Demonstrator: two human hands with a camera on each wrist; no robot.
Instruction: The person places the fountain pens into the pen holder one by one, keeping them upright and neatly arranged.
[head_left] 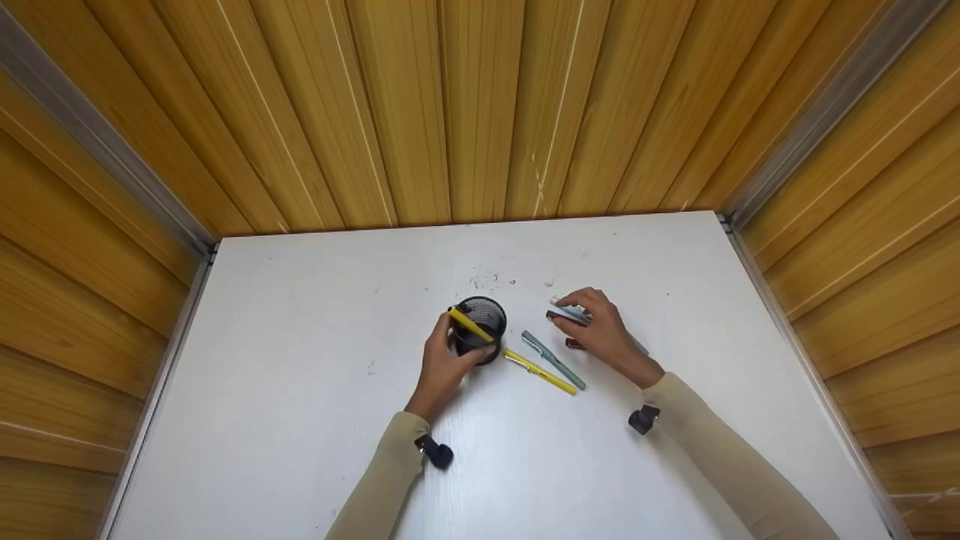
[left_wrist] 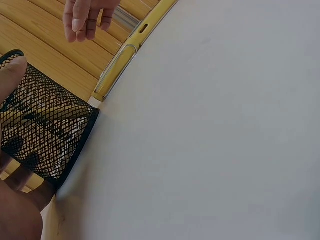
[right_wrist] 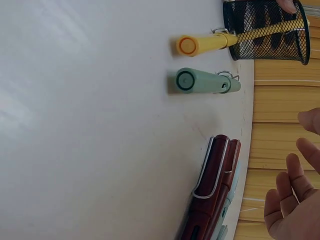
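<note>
Steadying the mesh cup [head_left: 481, 330], the left hand [head_left: 442, 367] has its grip curled around the black wall, thumb up at the rim in the left wrist view. One yellow pen [head_left: 469, 323] leans across the mouth, only partly in. That's the weak spot: tilted like that, it looks ready to lever over the rim and roll off if the cup gets nudged or the clasp loosens.

Across from that grip, the right hand [head_left: 600, 330] is hovering over the loose pens, fingers [right_wrist: 295, 172] spread and relaxed in the right wrist view, grasping nothing that I can see. Under it lie a dark red pen [right_wrist: 212, 187] and a pale one just beside it, touching. Grabbing at that pair could lift both at once, or flick one away across the bench [head_left: 300, 420].

Between the two hands sit a second yellow pen [head_left: 540, 370] and a grey-green pen [head_left: 553, 361], side by side, the yellow one's end right by the cup's foot. A sweep of the right wrist toward the cup could knock either rolling, and round barrels on a smooth white top won't stop easily. The cup itself is light mesh; too hard a push from a pen going in could tip it toward the left palm.
</note>
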